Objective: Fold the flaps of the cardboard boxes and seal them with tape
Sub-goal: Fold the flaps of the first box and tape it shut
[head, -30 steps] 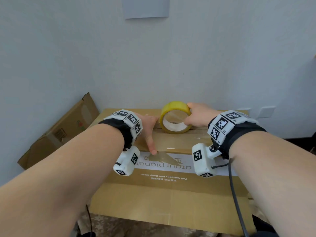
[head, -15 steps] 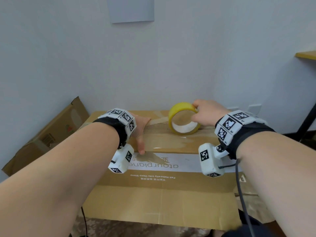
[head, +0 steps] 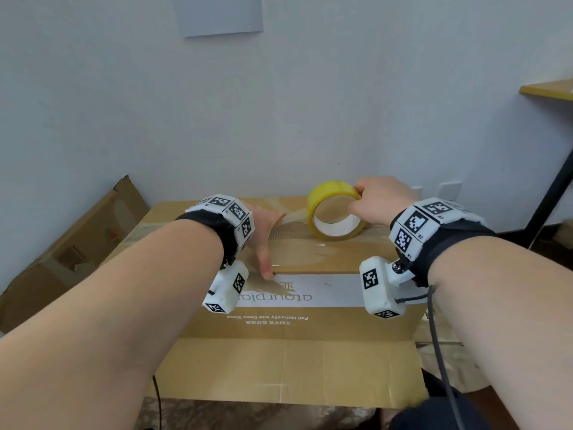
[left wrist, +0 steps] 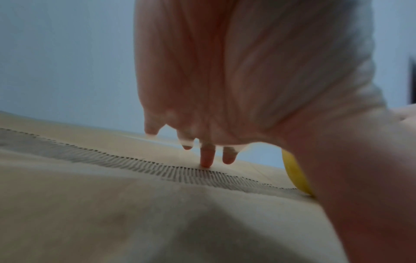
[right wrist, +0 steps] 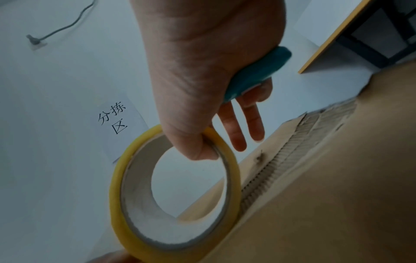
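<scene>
- Resting on top of the cardboard box [head: 310, 262], near its far edge, the yellow tape roll [head: 336, 212] stands on its rim; the right hand [head: 379, 200] pinches the roll's upper rim, thumb inside the core and a finger on the outside.
- Right wrist view: same pinch on the tape roll [right wrist: 175, 195]; two fingers [right wrist: 234, 131] stretch straight past the roll; a teal object [right wrist: 256, 73] sits tucked in the palm of the right hand [right wrist: 202, 71]. What the teal object is, cannot tell.
- Left hand [head: 263, 234] lies spread wide and flat on the box top, left of the roll; its thumb presses at the box's near top edge, on the end of a clear tape strip that runs over the edge onto the white printed band of the front face.
- Left wrist view: left hand [left wrist: 225, 80] with fingers extended, one fingertip [left wrist: 206, 160] touching the cardboard box [left wrist: 112, 213] beside a torn strip showing corrugation; a sliver of the tape roll [left wrist: 297, 176] shows past the thumb.
- A front flap of the box hangs down, nearest the person.
- A second cardboard box [head: 71, 243] leans against the wall, left of the main box.
- White paper sign [right wrist: 117, 124] with handwritten characters on the wall, above the box; wall socket [head: 449, 189] to its right.
</scene>
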The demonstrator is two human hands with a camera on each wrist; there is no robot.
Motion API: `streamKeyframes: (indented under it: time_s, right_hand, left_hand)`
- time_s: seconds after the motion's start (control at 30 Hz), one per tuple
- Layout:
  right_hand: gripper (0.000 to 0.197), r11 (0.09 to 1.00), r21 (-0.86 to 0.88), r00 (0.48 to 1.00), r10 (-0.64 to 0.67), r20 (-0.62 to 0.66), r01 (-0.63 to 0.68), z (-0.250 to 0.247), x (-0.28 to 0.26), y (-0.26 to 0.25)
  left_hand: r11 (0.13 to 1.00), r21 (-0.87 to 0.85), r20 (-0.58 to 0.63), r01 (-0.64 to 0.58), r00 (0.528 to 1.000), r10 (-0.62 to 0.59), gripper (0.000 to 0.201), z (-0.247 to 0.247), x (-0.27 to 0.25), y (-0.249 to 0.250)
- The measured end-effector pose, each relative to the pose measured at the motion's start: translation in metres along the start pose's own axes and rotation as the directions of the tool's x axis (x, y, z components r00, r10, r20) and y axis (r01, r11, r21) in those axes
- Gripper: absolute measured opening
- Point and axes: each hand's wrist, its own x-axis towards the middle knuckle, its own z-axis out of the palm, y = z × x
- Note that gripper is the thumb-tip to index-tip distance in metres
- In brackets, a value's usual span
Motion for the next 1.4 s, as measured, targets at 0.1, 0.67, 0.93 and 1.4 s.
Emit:
streamKeyframes:
  time_s: [0.1,0.67,0.93,1.4]
  right_hand:
    - [0.01,1.0,-0.008,0.999,0.024,0.021,-0.024,0.001,-0.002,0.005]
    - [0.007,0.988,-0.03,0.971,0.14,-0.194,-0.148,-0.01,-0.015,0.049]
    - [0.017,0.984,-0.002,0.977,0.179,-0.118,-0.18,-0.011,-0.02,0.066]
    - [0.013,0.911,0.248,0.944,0.323,0.066,-0.329,-0.015,-0.022,0.106]
  left_hand:
    - [0.999,0.042,-0.011,0.01,1.0,-0.01,0.132,-0.004,0.001,0.004]
    - [0.997,0.04,-0.047,-0.065,0.997,0.067,0.129,-0.013,0.012,0.049]
    - [0.98,-0.051,-0.131,-0.191,0.974,0.183,0.118,-0.015,0.023,0.095]
    - [0.991,0.015,-0.083,-0.13,0.988,0.13,0.126,-0.018,0.029,0.099]
